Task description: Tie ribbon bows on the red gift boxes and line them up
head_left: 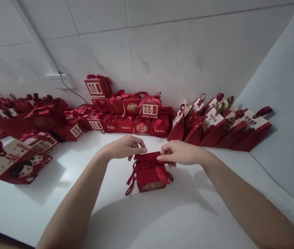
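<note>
In the middle of the white table, a small red gift box (150, 176) stands upright with its top flap raised. A red ribbon (161, 173) is tied around its neck, and twisted red cords hang at its sides. At the flap's right end, my right hand (179, 152) pinches the edge between thumb and fingers. My left hand (126, 147) is by the flap's left part, fingers curled and the tips of thumb and forefinger nearly together. Those tips are at the upper edge; whether they grip anything is unclear.
Red gift boxes (133, 124) with ribbons are stacked along the tiled wall. Triangular red boxes (211, 126) with loops line the right side. More boxes (45, 117) crowd the left, and a larger printed box (19, 160) lies nearer. A grey panel (284, 97) bounds the right.
</note>
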`<state>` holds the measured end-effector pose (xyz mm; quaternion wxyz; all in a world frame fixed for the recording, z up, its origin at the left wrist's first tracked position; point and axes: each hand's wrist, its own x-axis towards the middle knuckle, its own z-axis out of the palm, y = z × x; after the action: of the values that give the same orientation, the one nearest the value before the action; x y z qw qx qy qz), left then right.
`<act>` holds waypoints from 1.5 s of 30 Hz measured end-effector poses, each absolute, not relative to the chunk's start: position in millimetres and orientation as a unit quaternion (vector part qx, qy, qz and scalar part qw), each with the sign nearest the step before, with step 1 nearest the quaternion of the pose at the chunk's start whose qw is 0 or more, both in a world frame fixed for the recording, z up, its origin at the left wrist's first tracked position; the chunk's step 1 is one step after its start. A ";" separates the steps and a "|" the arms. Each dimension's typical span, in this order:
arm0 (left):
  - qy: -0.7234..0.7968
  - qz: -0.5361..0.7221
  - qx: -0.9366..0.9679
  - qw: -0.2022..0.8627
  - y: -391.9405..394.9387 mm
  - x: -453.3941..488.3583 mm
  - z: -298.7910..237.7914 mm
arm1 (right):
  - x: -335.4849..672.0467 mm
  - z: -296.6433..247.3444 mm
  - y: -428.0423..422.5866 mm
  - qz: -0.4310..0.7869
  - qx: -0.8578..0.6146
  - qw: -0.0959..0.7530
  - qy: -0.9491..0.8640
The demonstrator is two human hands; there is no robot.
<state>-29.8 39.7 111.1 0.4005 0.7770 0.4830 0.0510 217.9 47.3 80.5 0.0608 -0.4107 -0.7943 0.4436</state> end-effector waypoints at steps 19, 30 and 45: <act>0.496 0.018 0.778 0.385 39.3 -18.7 100.5 | 210.4 65.5 54.3 0.383 -0.472 0.131 -0.783; 0.493 0.022 0.790 0.365 39.0 -13.7 98.3 | 209.3 67.4 52.4 0.475 -0.409 0.129 -0.769; 0.444 0.006 0.758 0.478 47.5 -33.7 103.1 | 169.0 68.4 -29.5 0.057 -0.137 0.212 -0.966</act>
<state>-33.7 47.5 103.1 0.4780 0.7580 0.4437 0.0059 169.0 -29.5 68.4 0.2121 -0.1371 -0.9659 0.0571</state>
